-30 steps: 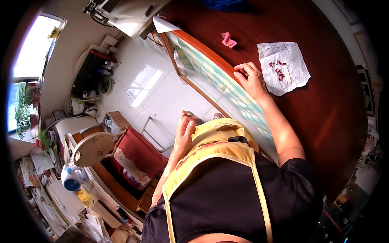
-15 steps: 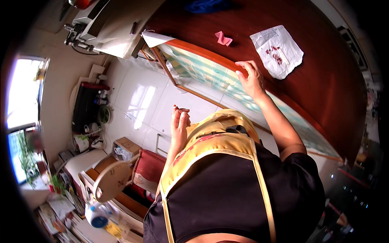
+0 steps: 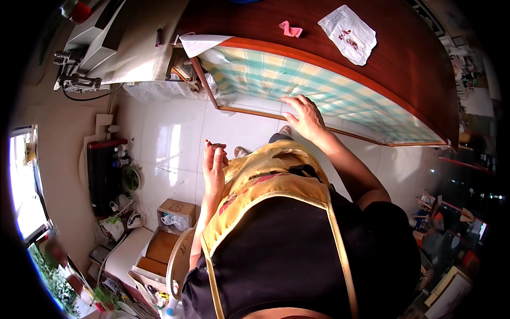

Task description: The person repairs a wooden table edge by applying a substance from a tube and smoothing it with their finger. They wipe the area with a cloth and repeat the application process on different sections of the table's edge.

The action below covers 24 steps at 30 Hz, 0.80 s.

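Note:
My left hand [image 3: 214, 166] is held in front of my yellow apron [image 3: 268, 183], its fingers curled together. A tiny reddish tip [image 3: 207, 142] shows at those fingertips; what it belongs to is too small to make out. Over by the table's checked side cloth [image 3: 287, 74], my right hand [image 3: 307, 118] hangs in the air with its fingers loosely apart and nothing in them. Beyond it, on the dark red table [image 3: 409, 69], lie a crumpled pink scrap [image 3: 290, 29] and a creased white paper [image 3: 340, 24] bearing small dark red bits [image 3: 349, 41].
A low wooden bar [image 3: 249, 112] runs along the table's foot. Left of the table stands a pale worktop [image 3: 141, 37] with a metal machine. An open cardboard box [image 3: 177, 211] and a round wooden hoop-like rim [image 3: 175, 260] are near my left side. White tiles [image 3: 154, 133] cover the floor.
My right hand has come away from the table's edge. The table now sits farther off, and my feet have come into view. My left hand keeps its curled shape.

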Motion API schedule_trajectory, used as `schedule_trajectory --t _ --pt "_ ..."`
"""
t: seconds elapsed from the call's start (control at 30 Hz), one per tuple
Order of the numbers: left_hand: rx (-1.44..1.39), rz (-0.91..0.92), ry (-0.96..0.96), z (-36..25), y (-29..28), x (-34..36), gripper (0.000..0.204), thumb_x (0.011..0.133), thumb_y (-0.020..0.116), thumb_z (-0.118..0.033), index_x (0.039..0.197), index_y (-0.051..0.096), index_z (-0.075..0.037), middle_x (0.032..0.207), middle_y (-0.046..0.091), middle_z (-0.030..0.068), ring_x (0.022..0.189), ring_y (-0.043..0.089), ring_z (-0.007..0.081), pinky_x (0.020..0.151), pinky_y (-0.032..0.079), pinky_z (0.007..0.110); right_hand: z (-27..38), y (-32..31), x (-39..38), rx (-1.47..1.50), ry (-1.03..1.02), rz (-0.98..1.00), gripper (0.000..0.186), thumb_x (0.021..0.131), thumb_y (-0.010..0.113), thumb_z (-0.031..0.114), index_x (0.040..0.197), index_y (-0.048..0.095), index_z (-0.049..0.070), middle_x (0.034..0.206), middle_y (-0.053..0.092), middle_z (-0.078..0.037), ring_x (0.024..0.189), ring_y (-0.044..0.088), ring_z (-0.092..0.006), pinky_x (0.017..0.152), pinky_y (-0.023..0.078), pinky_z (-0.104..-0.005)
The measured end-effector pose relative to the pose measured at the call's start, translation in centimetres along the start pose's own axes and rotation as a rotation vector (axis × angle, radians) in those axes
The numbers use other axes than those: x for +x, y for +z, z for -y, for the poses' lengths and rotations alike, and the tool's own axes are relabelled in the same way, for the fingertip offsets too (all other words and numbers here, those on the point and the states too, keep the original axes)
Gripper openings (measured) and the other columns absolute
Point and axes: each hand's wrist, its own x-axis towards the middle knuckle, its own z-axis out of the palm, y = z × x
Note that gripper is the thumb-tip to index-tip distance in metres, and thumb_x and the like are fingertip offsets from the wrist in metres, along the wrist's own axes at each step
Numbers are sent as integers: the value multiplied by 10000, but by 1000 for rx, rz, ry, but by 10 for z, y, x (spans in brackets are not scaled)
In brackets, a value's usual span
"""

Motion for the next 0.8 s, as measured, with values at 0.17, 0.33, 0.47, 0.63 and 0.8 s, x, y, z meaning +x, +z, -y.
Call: schedule_trajectory --t 0.17,0.33,0.47,0.63,0.8 --pt "-31 111 -8 -2 -6 9 246 1083 512 -237 1065 625 -20 793 499 -6 691 462 81 756 409 237 18 -4 1 4 77 -27 498 882 722 174 1358 574 164 1140 643 -116 1046 633 -332 909 524 -427" --pt "-28 189 -29 2 -9 14 242 1083 523 -248 1060 622 -27 822 487 -6 694 468 74 671 415 226 8 -12 8 8 131 -132 656 874 719 104 1479 490 213 1093 646 -96 1029 636 -269 928 520 -389" --pt "-19 179 -73 1 -5 17 232 1079 532 -242 1054 623 -29 823 487 -10 695 474 74 663 416 230 1 -11 12 82 208 -136 745 871 732 122 1536 415 235 1082 664 -87 931 654 -239 868 540 -371" --pt "17 213 -91 5 2 28 247 1079 535 -251 1055 614 -18 866 491 0 707 475 77 669 421 242 3 -11 36 192 272 -38 817 875 738 151 1575 333 265 981 695 -61 772 659 -227 776 556 -358" --pt "97 212 -86 -5 22 50 282 1078 533 -276 977 595 -19 931 518 34 705 476 91 683 435 244 1 -5 80 131 206 57 906 889 734 221 1610 187 271 903 707 -102 791 704 -304 714 571 -427"
